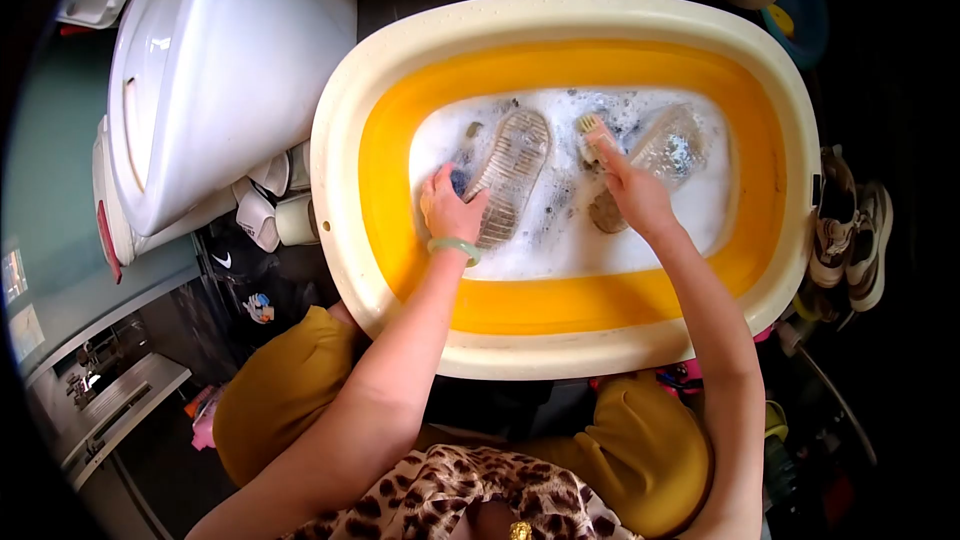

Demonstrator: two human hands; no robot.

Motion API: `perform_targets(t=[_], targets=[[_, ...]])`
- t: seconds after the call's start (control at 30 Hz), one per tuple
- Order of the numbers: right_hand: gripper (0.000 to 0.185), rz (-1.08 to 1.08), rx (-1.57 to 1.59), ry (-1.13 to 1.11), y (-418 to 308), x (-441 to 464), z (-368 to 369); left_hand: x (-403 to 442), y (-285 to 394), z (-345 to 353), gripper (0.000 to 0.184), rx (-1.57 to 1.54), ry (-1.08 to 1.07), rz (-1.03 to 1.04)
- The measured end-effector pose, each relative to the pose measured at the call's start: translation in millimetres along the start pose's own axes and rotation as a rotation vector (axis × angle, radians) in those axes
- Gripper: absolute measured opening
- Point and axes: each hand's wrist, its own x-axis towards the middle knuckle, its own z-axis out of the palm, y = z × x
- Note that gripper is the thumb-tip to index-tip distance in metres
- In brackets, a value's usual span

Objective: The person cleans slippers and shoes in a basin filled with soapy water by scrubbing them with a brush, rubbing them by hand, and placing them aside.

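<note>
Two shoes [515, 165] lie sole-up in the sudsy tub [560, 65]; the left hand [450, 207] grips one, the right hand [636, 194] clasps a brush [592, 128].

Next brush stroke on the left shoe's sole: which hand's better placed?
Probably the right hand: it holds the brush. The left hand is at the edge of the left shoe, perhaps steadying it.
</note>
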Motion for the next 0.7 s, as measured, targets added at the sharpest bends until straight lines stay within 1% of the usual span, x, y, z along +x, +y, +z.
perform_targets(t=[0.07, 0.1, 0.17, 0.2, 0.27, 0.3, 0.37, 0.4, 0.43, 0.5, 0.53, 0.57, 0.6, 0.63, 0.67, 0.7], targets=[[0.050, 0.069, 0.003, -0.047, 0.7, -4.2, -5.6, 6.4, -10.7, 5.6, 0.066, -0.136, -0.089, -0.103], [0.050, 0.067, -0.003, -0.050, 5.7, -6.2, -5.5, 10.5, -10.3, 5.2, 0.066, -0.141, -0.089, -0.107], [0.051, 0.013, -0.058, 0.016, 17.8, -10.0, -1.9, 19.5, -8.4, 3.6, 0.065, -0.245, -0.292, -0.282], [0.051, 0.017, -0.066, 0.018, 20.1, -10.9, -0.2, 23.9, -12.3, 6.6, 0.065, -0.254, -0.296, -0.281], [0.050, -0.002, -0.053, 0.040, 27.9, -18.4, -0.8, 25.8, -20.2, 18.4, 0.058, -0.649, -0.616, -0.280], [0.050, 0.010, -0.063, 0.041, 27.0, -21.2, -5.9, 25.5, -10.6, 14.6, 0.058, -0.657, -0.629, -0.276], [0.050, 0.107, -0.077, -0.046, 20.3, -27.9, -14.4, 22.9, 13.6, -4.0, 0.051, -0.849, -0.683, -0.247], [0.050, 0.116, -0.075, -0.045, 23.2, -31.3, -16.4, 24.4, 15.1, 1.7, 0.043, -0.691, -0.623, -0.137], [0.051, 0.130, -0.092, -0.068, 26.7, -33.6, -19.4, 26.9, 32.3, -9.7, 0.043, -0.690, -0.629, -0.130], [0.051, 0.146, -0.109, -0.085, 37.4, -38.1, -23.7, 32.6, 66.3, -32.2, 0.034, -0.143, -0.522, 0.349], [0.051, 0.150, -0.047, -0.056, 46.8, -41.7, -22.8, 32.5, 72.4, -33.4, 0.021, -0.196, -0.370, 0.587], [0.051, 0.153, 0.016, -0.026, 55.2, -44.8, -22.6, 33.6, 75.1, -33.4, 0.021, -0.196, -0.371, 0.594], [0.051, 0.156, 0.019, -0.019, 61.3, -47.2, -24.1, 35.8, 77.4, -33.6, 0.020, -0.116, -0.318, 0.737], [0.048, 0.176, 0.092, 0.000, 66.5, -49.8, -24.7, 37.8, 78.3, -34.0, 0.020, -0.037, -0.262, 0.881], [0.046, 0.196, 0.166, 0.017, 72.0, -52.2, -24.2, 37.5, 77.2, -31.1, 0.020, -0.069, -0.179, 0.950], [0.046, 0.200, 0.171, 0.023, 74.5, -55.0, -24.3, 35.5, 72.5, -28.0, 0.020, -0.067, -0.181, 0.959]])
